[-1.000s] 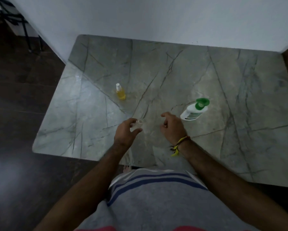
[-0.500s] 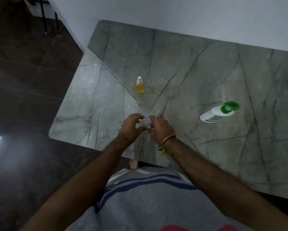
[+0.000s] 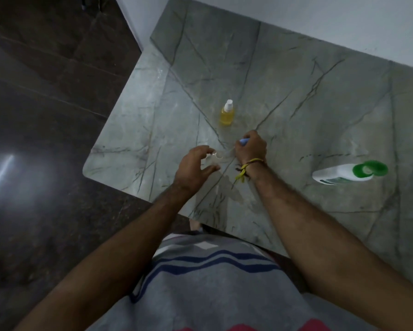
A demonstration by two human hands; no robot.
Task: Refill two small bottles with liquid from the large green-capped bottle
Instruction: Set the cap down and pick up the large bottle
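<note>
My left hand (image 3: pixel 196 166) grips a small clear bottle (image 3: pixel 217 156) that stands open on the marble table (image 3: pixel 296 103). My right hand (image 3: pixel 251 148) has lifted away to the right of it and pinches a pale blue cap (image 3: pixel 244 141) with a thin tube. A second small bottle (image 3: pixel 227 113), filled with yellow liquid and closed with a white spray top, stands upright farther back. The large white bottle (image 3: pixel 339 174) with its green cap (image 3: pixel 370 168) flipped open lies on its side at the right, apart from both hands.
The table's front left corner (image 3: pixel 87 168) is close to my left hand, with dark floor (image 3: pixel 45 139) beyond it. A white wall (image 3: pixel 296 17) runs along the table's far edge.
My hands met on the clear bottle, then my right hand pulled the blue cap off and moved right. The view has swung left, so the large bottle now sits farther right.
</note>
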